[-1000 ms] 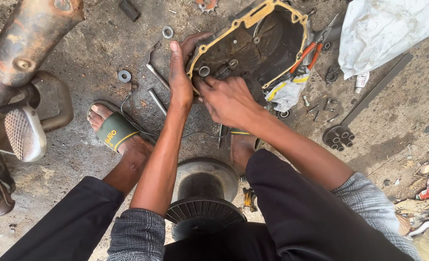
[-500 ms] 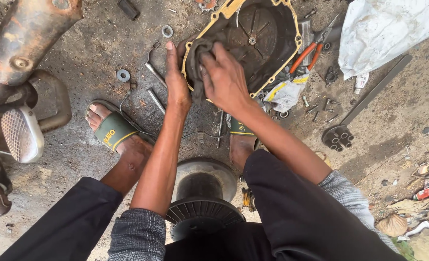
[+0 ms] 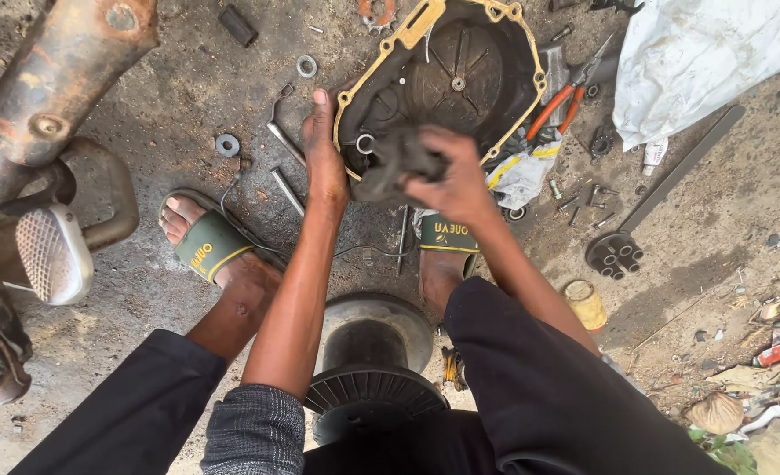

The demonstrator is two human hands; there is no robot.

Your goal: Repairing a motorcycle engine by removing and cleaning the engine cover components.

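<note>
The dark engine cover (image 3: pixel 460 79) with its yellow gasket rim lies open on the dirt floor (image 3: pixel 170 105) before my feet. My left hand (image 3: pixel 324 158) rests flat, fingers extended, against its near-left edge. My right hand (image 3: pixel 456 180) is closed around a grimy rag (image 3: pixel 394 158), pressed at the cover's near rim.

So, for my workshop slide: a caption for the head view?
Left hand steadies an engine cover while right hand grips a dark part.
</note>
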